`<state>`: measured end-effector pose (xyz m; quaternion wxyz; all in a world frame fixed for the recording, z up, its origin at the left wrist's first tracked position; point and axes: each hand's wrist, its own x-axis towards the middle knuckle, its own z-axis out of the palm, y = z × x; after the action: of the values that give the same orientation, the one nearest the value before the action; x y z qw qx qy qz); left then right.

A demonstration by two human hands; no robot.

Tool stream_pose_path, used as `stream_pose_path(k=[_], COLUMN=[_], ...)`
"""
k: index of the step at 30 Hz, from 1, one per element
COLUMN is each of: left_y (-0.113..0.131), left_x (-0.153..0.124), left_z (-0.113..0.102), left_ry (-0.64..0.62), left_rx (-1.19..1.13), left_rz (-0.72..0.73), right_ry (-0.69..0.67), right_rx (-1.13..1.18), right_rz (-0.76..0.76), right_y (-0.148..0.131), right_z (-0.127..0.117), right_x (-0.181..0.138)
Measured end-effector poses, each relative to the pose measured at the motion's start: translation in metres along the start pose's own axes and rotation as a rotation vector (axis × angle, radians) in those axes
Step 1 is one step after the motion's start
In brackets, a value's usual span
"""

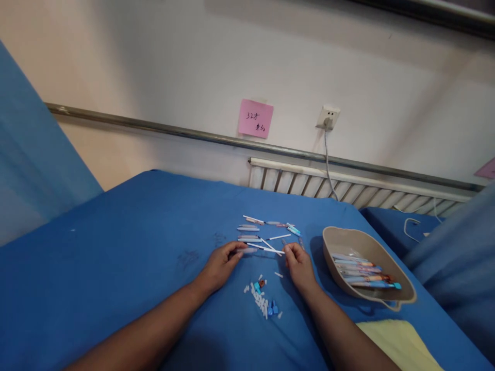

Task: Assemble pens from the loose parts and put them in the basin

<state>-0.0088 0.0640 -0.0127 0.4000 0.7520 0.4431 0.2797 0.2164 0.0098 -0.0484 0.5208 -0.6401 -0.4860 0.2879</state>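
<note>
Over the blue sheet, my left hand (222,264) is closed on a translucent pen barrel (248,250). My right hand (298,264) pinches the far end of a white pen refill (273,251). The refill's other end meets the barrel; whether it is inside cannot be made out. Beyond my hands lie several pen barrels (249,239) and loose white refills (279,237), some crossing each other. Nearer to me, between my forearms, is a small pile of white pen parts (260,300) with blue pieces (273,308) and a brown one among them.
To the right stands a beige basket (329,239) with several pens (359,270) in it. A yellow cloth (400,342) lies by my right forearm. Behind the blue-covered bed (127,232) are a radiator (286,178), a metal rail and a plugged-in cable (328,159). Blue curtains hang at both sides.
</note>
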Motion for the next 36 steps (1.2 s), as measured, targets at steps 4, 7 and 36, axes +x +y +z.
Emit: stream_pose_path(k=[4, 7, 36], left_y=[-0.001, 0.001, 0.021], left_x=[-0.001, -0.001, -0.014], left_z=[0.000, 0.000, 0.006], left_ry=[0.025, 0.036, -0.313], left_rx=[-0.001, -0.023, -0.051], left_rz=[-0.005, -0.004, 0.139], right_ry=[0.002, 0.002, -0.250], right_rx=[0.006, 0.010, 0.025], right_rz=[0.001, 0.007, -0.167], right_y=[0.001, 0.001, -0.026], right_z=[0.000, 0.000, 0.016], right_x=[0.000, 0.001, -0.030])
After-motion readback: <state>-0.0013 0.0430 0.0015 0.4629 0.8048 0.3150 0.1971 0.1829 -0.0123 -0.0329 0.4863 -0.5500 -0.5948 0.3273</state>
